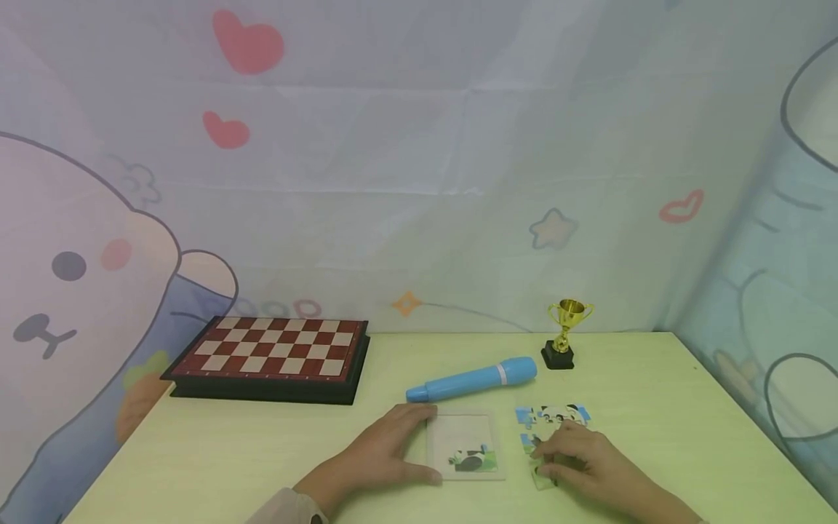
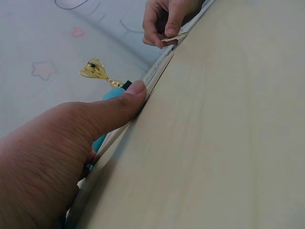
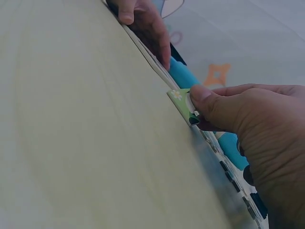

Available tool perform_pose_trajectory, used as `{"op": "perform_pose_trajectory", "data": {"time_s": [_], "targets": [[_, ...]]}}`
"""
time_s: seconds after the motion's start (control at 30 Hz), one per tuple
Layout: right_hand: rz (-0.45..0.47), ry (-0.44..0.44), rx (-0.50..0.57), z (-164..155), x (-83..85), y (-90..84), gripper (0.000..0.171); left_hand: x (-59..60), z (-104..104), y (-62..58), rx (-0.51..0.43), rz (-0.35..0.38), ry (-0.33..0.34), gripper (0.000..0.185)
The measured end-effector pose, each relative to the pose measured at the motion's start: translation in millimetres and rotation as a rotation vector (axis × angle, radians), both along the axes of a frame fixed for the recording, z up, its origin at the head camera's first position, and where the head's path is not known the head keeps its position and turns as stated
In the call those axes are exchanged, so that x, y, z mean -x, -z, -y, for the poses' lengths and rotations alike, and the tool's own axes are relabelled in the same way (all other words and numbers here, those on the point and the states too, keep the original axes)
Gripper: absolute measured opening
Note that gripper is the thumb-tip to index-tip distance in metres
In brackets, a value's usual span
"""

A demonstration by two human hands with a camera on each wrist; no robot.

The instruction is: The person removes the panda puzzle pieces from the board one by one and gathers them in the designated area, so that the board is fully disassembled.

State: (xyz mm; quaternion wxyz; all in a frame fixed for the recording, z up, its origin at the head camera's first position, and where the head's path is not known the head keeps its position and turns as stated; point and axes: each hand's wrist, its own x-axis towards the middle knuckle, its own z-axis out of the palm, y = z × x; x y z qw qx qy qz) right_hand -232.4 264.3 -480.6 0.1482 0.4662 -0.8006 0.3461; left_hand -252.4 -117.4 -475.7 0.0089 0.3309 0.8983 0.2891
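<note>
A square white puzzle tray (image 1: 455, 431) lies on the table, with joined panda pieces (image 1: 473, 459) in its lower right part. My left hand (image 1: 382, 450) holds the tray by its left side, the thumb at the near edge and the fingers at the far corner. Between thumb and fingers of my right hand (image 1: 592, 462) a green puzzle piece (image 3: 177, 101) with a white flower is pinched, tilted up from the table in the right wrist view. Beyond that hand lie several panda puzzle pieces (image 1: 525, 416), partly hidden by its fingers.
Behind the tray lies a blue toy microphone (image 1: 468, 382). A small gold trophy (image 1: 568, 318) on a black base stands at the back right. At the back left is a red and white chessboard box (image 1: 275, 353). A printed cloth (image 1: 419, 182) hangs behind the table.
</note>
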Motion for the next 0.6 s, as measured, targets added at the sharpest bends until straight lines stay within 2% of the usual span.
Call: {"op": "perform_pose_trajectory", "data": {"time_s": [0.4, 0.6], "targets": [[-0.063, -0.001, -0.027, 2.2, 0.1, 0.4, 0.031, -1.4, 0.2, 0.6, 0.003, -0.004, 0.0, 0.096], [-0.046, 0.009, -0.045, 2.2, -0.7, -1.1, 0.028, -1.2, 0.0, 0.3, 0.003, -0.002, -0.004, 0.096]]}}
